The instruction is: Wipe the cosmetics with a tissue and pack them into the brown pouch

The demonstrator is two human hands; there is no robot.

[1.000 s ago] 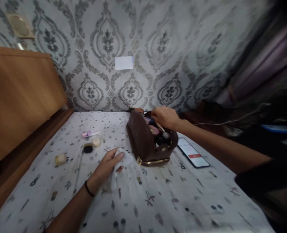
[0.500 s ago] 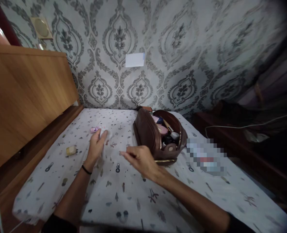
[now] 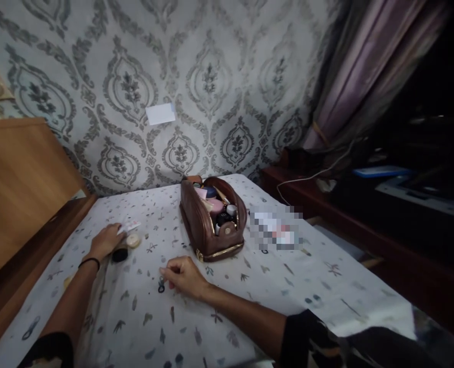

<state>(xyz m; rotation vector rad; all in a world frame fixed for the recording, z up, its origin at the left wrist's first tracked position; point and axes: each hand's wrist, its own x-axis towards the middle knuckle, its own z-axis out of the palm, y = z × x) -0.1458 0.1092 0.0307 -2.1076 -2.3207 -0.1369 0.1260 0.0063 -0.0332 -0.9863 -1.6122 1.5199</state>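
My left hand [image 3: 106, 240] reaches low over the bed sheet at the left, fingers together and bent down. By its fingertips lie a small pink-and-white item [image 3: 131, 225], a round cream-coloured piece [image 3: 134, 240] and a black round cap or jar [image 3: 119, 254]. What the fingers grip, if anything, is hidden. My right hand [image 3: 184, 276] hovers over the sheet in front of the bag, its fingers curled in, with nothing visible in them. The brown leather makeup bag [image 3: 192, 220] stands unzipped, showing a pink compact [image 3: 216, 206], dark bottles and other cosmetics.
The patterned sheet [image 3: 196, 317] covers the surface. A blurred-out packet [image 3: 275, 228] lies right of the bag. A wooden panel [image 3: 20, 189] borders the left. Patterned wallpaper rises behind, with a dark reddish ledge [image 3: 284, 186] and a white cable [image 3: 319, 176] at the right.
The view has turned rightward. My left hand has come down beside the pink-and-white item; the round cream piece and black cap now show there. My right hand has moved away from the bag, nearer to me.
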